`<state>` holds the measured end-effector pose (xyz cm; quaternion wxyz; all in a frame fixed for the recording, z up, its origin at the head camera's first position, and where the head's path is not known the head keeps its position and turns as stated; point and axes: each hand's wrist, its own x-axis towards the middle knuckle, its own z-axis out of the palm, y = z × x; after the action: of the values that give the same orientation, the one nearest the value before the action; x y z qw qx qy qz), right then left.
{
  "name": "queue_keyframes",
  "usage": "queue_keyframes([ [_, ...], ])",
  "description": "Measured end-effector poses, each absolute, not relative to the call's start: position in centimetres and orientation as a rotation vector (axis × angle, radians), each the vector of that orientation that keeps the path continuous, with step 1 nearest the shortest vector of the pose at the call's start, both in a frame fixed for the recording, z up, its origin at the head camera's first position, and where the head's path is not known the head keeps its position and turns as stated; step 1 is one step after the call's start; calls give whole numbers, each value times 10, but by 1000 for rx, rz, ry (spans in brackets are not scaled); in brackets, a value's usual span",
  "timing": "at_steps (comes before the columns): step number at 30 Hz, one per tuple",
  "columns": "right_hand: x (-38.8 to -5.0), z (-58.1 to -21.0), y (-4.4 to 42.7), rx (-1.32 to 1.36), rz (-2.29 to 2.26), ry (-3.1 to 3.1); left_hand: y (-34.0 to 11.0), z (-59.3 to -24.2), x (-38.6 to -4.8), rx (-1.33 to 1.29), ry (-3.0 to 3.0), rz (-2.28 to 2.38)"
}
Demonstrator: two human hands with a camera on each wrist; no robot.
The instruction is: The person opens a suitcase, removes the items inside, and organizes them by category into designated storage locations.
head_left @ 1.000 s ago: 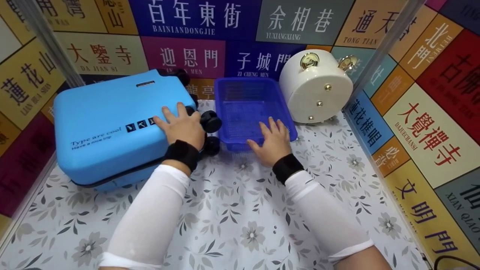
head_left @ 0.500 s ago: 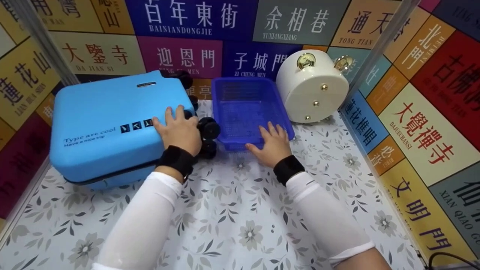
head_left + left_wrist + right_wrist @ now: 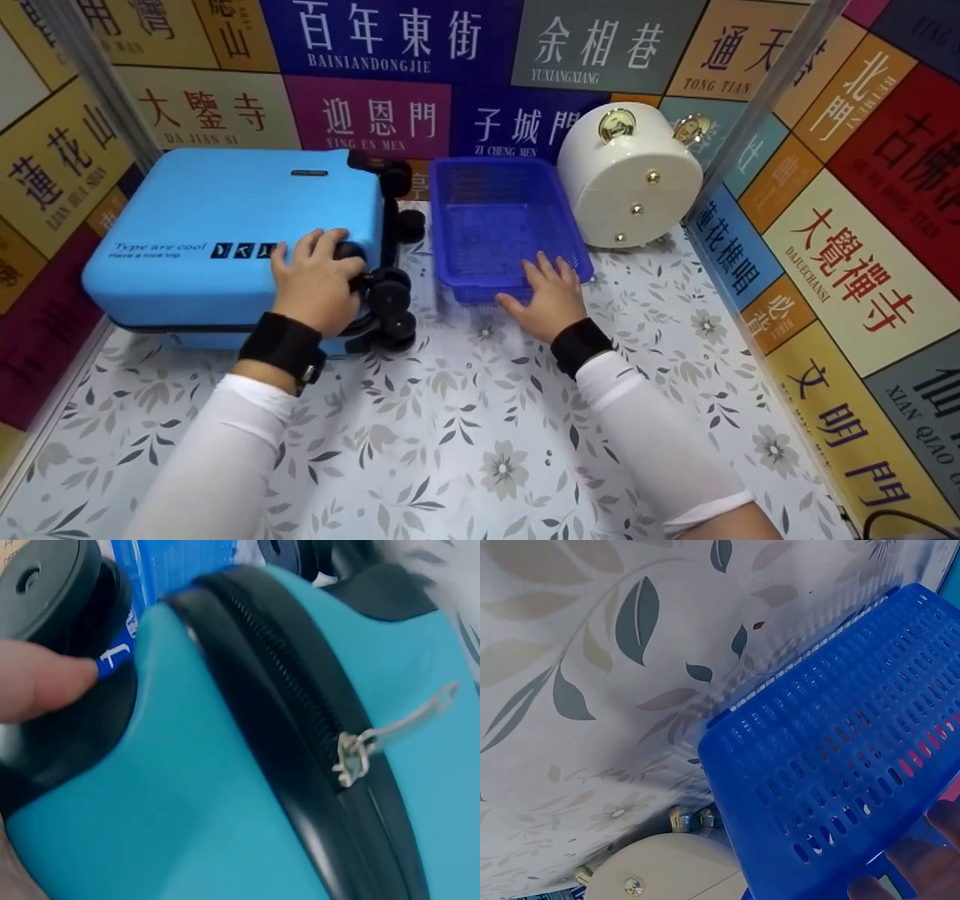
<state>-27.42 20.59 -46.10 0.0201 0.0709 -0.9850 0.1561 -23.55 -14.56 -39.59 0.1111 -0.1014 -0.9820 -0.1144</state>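
I had the person's left grip holding the suitcase by its near right corner, fingers bent over the top face close to a black wheel; the left wrist view showed a fingertip against the black mount there. The suitcase lay on its broad side on the left of the bench, its long axis running left to right, almost straight across in front of me. Its wheels pointed right, toward the basket, and its plain end pointed left. The lettering faced up and read the right way round for me, and a narrow slot sat near the far right of that face. Close in, I could see the zip following the side of the suitcase, with a silver pull sticking out.

The right grip was wide and relaxed, fingers spread at the near right rim of the blue basket; whether they touched it I couldn't tell. The basket sat mouth up, its longer axis running away from me. Just right of it a round white case stood upright, gold studs facing my way. Behind everything rose a wall of coloured name panels.
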Motion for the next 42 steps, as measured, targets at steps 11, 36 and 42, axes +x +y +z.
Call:
queue_keyframes([
  [11, -272, -465, 209, 198, 559, -3063, -208, -390, -218, -488, -2924, -515],
  [36, -266, -468, 216, 147, 632, -3031, -173, -393, -203, 65, -3067, -572],
  [42, -266, -468, 220, 141, 648, -3027, -224, -389, -195, -165, -3061, -694],
])
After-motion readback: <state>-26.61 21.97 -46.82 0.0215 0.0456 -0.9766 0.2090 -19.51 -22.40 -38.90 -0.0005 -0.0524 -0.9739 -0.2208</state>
